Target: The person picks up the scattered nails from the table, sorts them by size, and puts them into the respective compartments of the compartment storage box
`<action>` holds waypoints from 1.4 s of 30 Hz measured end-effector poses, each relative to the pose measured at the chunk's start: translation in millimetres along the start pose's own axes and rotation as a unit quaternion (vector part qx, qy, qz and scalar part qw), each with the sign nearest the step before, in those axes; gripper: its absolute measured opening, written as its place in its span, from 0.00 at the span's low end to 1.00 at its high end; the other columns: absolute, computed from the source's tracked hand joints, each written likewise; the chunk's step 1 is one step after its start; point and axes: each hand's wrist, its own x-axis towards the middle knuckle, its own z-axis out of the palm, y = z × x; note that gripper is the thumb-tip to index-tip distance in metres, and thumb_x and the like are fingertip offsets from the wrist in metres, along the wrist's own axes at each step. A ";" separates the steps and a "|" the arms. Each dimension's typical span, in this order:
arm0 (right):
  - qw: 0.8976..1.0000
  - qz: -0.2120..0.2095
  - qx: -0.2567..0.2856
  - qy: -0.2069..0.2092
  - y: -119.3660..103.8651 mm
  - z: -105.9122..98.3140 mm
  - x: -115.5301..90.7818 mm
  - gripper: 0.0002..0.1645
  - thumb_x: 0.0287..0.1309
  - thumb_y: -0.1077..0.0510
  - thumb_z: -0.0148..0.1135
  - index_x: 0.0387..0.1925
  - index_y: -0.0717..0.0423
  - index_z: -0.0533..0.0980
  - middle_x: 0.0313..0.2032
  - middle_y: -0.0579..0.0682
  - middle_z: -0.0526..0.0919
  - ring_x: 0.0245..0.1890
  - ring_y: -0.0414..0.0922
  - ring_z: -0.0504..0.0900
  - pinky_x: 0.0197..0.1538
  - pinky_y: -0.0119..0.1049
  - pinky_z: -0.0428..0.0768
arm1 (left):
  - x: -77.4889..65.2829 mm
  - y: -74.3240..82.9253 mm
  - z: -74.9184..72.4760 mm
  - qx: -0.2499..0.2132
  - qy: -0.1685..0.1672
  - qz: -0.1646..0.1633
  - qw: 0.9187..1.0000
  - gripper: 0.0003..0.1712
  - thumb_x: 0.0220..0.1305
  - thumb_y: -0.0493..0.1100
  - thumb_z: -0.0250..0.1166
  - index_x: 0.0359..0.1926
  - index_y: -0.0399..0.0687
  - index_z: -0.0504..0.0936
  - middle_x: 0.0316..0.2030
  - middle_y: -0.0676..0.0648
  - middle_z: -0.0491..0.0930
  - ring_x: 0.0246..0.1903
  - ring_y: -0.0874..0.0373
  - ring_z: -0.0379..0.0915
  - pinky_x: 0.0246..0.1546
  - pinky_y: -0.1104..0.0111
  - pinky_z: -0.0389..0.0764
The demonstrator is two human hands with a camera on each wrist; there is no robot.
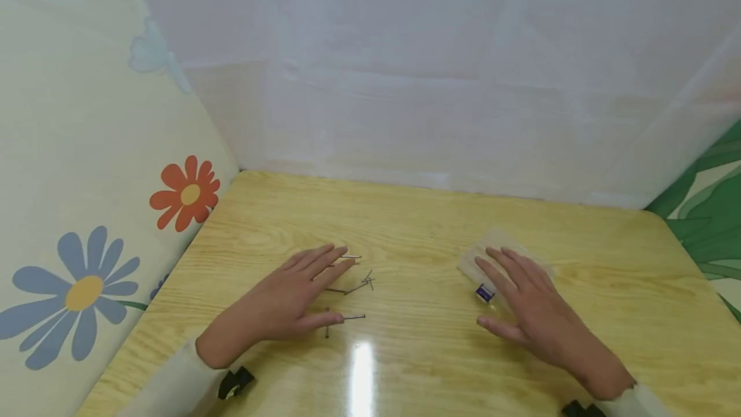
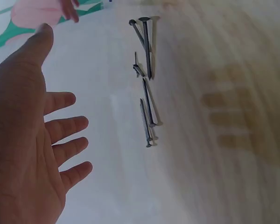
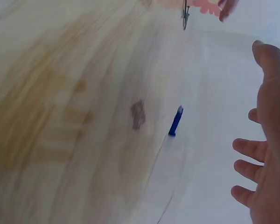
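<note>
My left hand [image 1: 289, 295] is held palm down with its fingers stretched out, above several loose metal nails [image 1: 354, 317]. In the left wrist view the nails [image 2: 147, 51] differ in length, some crossing each other, and the left hand [image 2: 18, 135] stays apart from them. On the right, my right hand [image 1: 535, 317] hovers with fingers extended over a thin clear plastic bag [image 1: 470, 264], partly covering it. A small dark blue and white piece [image 1: 485, 293] shows at the bag's near corner. The right wrist view shows this blue piece [image 3: 176, 121] below the right hand [image 3: 273, 126], which holds nothing.
The wooden table [image 1: 417, 230] has a pale sheet [image 1: 376, 82] rising behind it. A flower-printed cloth [image 1: 35, 211] stands along the left side, and green leaf print [image 1: 718, 211] is at the right. A bright reflection lies near the table's front.
</note>
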 end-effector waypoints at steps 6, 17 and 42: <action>0.999 0.043 -0.005 0.028 13.0 -2.0 -14.3 0.51 0.65 0.34 0.63 0.78 0.56 0.59 0.71 0.61 0.64 0.69 0.63 0.62 0.63 0.64 0.61 | -8.4 -6.0 5.1 -0.004 0.004 -0.023 1.000 0.47 0.70 0.67 0.59 0.78 0.45 0.61 0.74 0.39 0.63 0.74 0.41 0.56 0.67 0.44 0.63; 0.983 0.185 0.005 -0.008 27.5 -5.6 -37.1 0.43 0.67 0.43 0.66 0.73 0.62 0.65 0.55 0.67 0.75 0.52 0.65 0.74 0.50 0.64 0.72 | -15.7 -14.1 6.3 0.003 0.000 -0.072 0.997 0.32 0.70 0.56 0.66 0.65 0.41 0.77 0.56 0.41 0.77 0.57 0.45 0.74 0.58 0.49 0.75; 0.955 0.266 0.034 -0.126 32.8 -6.9 -39.5 0.47 0.69 0.32 0.58 0.64 0.72 0.72 0.51 0.68 0.78 0.48 0.66 0.81 0.41 0.63 0.80 | 25.3 -36.4 15.2 -0.100 -0.004 -0.203 0.974 0.09 0.69 0.41 0.68 0.48 0.43 0.87 0.34 0.54 0.82 0.33 0.59 0.78 0.34 0.61 0.81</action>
